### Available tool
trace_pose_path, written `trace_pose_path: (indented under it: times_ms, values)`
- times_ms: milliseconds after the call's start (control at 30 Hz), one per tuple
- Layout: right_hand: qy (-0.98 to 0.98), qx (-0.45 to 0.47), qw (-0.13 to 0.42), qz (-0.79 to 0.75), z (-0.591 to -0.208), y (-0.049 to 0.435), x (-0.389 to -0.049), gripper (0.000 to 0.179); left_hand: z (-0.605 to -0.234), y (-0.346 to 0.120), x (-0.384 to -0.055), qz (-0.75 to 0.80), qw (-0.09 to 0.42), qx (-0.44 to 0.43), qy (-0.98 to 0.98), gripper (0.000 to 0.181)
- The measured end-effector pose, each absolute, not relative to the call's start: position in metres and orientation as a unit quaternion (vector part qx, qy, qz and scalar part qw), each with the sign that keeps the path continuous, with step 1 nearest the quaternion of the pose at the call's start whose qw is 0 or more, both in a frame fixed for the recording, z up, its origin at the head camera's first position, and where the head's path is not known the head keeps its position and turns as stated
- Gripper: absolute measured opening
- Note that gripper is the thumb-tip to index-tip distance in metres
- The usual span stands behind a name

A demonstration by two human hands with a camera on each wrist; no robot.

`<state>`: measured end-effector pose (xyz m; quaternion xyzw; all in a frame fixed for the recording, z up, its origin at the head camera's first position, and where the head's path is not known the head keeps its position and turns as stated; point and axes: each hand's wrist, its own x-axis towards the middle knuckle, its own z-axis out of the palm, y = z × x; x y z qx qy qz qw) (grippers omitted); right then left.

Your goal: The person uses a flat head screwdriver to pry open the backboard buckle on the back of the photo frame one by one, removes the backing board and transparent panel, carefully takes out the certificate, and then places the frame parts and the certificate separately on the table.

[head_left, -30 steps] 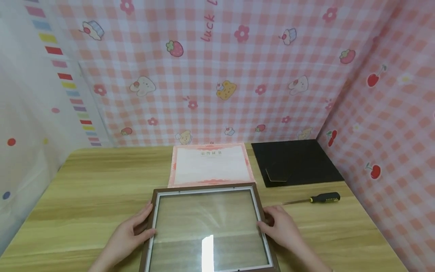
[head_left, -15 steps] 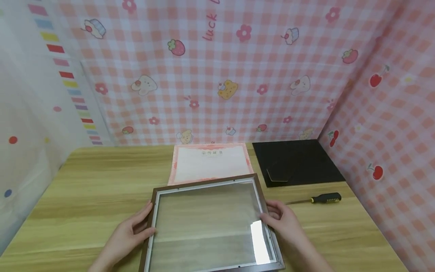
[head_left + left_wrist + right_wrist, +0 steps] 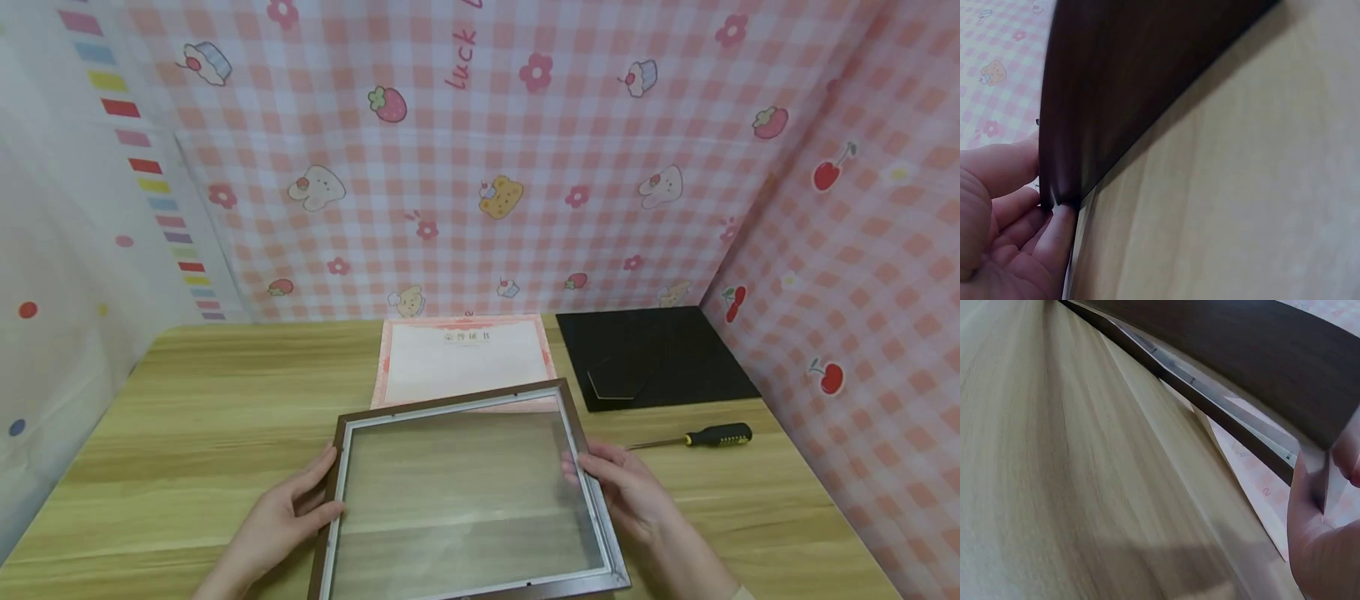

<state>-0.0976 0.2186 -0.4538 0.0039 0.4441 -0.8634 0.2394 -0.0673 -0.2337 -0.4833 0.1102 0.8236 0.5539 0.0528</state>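
A brown picture frame (image 3: 450, 399) with a silvery inner lip and a see-through pane (image 3: 457, 500) is tilted, its right side raised off the table. My left hand (image 3: 279, 510) grips the left side, thumb over the border; in the left wrist view the fingers (image 3: 1057, 234) are at the frame's lower edge (image 3: 1116, 69). My right hand (image 3: 633, 492) holds the right side, thumb on top and fingertips showing through the pane from beneath. In the right wrist view a gap shows under the raised frame (image 3: 1241, 356), beside the right hand (image 3: 1329, 556).
A certificate sheet (image 3: 465, 367) with a pink border lies behind the frame, partly overlapped by it. At the back right is a black backing board (image 3: 667, 350) with a stand flap. A screwdriver (image 3: 717, 435) lies right of the frame on the wooden table (image 3: 187, 433).
The frame's right side has risen from the table, tilting it toward the left. My right hand has shifted its fingers underneath the frame; the left hand has stayed in place.
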Motion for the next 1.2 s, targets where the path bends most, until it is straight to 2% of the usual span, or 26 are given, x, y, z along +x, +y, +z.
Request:
trace_pose_path:
  times_ms: [333,733,967,1200]
  values:
    - [0.334,-0.030,0.294,-0.895,-0.458,0.221,-0.097,0.024,-0.481,-0.233,-0.068,0.543,0.053,0.111,0.830,0.074]
    - [0.357,-0.013,0.280,-0.891,-0.465,0.219,-0.100,0.017,-0.477,-0.235,-0.069,0.512,0.032,0.128,0.849,0.070]
    - [0.350,-0.022,0.282,-0.893,-0.466,0.221,-0.100,0.016,-0.453,-0.244,-0.086,0.417,0.026,0.152,0.896,0.060]
    - [0.335,-0.014,0.294,-0.895,-0.464,0.221,-0.099,0.019,-0.419,-0.228,-0.111,0.395,0.061,0.207,0.893,0.057]
